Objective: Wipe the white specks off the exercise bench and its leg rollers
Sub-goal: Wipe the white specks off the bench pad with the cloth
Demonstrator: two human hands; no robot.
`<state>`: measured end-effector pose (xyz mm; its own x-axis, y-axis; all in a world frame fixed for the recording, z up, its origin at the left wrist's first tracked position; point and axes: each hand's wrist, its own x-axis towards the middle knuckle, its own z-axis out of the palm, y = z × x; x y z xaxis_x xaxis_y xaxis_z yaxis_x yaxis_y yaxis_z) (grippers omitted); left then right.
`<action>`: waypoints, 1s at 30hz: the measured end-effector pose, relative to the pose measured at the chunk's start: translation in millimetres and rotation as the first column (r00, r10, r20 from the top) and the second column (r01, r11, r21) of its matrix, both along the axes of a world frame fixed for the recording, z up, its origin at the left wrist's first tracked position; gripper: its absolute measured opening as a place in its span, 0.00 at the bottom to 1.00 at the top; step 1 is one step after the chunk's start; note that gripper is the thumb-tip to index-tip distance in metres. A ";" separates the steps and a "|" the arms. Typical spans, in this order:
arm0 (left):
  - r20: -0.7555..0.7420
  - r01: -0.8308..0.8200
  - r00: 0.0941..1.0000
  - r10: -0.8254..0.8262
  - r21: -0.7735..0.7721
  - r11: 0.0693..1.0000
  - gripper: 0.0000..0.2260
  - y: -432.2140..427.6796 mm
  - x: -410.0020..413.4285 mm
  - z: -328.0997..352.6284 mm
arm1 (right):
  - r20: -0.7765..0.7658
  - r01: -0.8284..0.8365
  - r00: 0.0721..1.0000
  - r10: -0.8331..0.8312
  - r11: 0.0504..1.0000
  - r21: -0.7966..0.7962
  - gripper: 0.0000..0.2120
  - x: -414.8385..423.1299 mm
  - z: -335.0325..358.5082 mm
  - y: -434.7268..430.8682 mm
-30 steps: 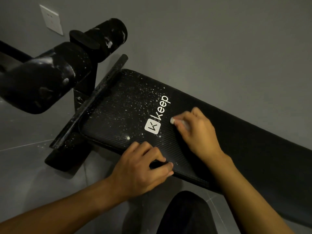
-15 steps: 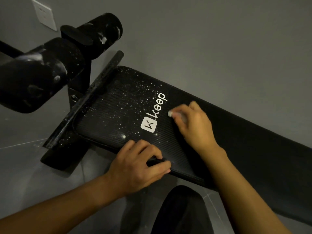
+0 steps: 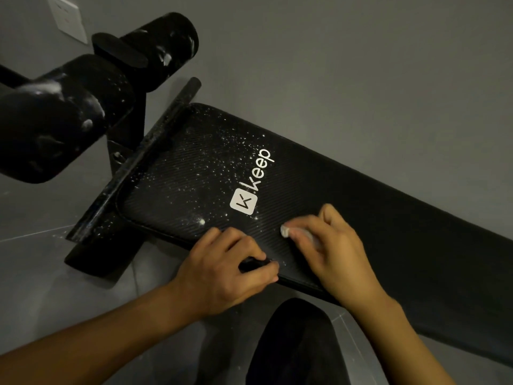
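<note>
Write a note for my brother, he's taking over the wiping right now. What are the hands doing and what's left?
Left hand: curled at the near edge of the bench; I cannot tell what it grips.
Right hand: pinches a white wipe, pressed on the bench close to the logo.
Done: the bench right of the logo looks clean.
Left: specks lie thick between the logo and the crossbar and on the crossbar; white smears on the near roller and far roller.

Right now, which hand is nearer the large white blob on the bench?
Left. The left hand grips the bench edge just below the blob; the right hand, holding a wipe, is farther right.
</note>
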<state>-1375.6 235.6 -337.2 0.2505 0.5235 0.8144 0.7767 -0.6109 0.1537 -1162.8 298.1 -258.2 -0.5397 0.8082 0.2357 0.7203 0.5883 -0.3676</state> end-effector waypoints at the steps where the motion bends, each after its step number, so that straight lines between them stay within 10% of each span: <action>1: -0.001 0.000 1.000 0.000 -0.005 1.000 0.05 0.1 -0.3 0.0 | -0.011 0.057 0.998 -0.057 0.998 0.005 0.10 -5.8 0.5 4.8; 8: -0.006 -0.012 1.000 0.012 -0.009 1.000 0.04 -0.2 -1.1 0.6 | -0.030 -0.141 0.990 0.139 0.987 -0.079 0.10 -1.6 3.3 -36.4; 30: -0.013 -0.017 1.000 0.017 -0.004 1.000 0.06 -0.9 -3.1 1.9 | -0.019 -0.003 1.000 0.002 0.999 -0.036 0.10 -28.1 2.9 2.1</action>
<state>-1378.8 234.8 -335.3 0.2523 0.5310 0.8089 0.7888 -0.5971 0.1460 -1190.9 300.2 -255.3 -0.5378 0.8148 0.2165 0.7114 0.5763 -0.4022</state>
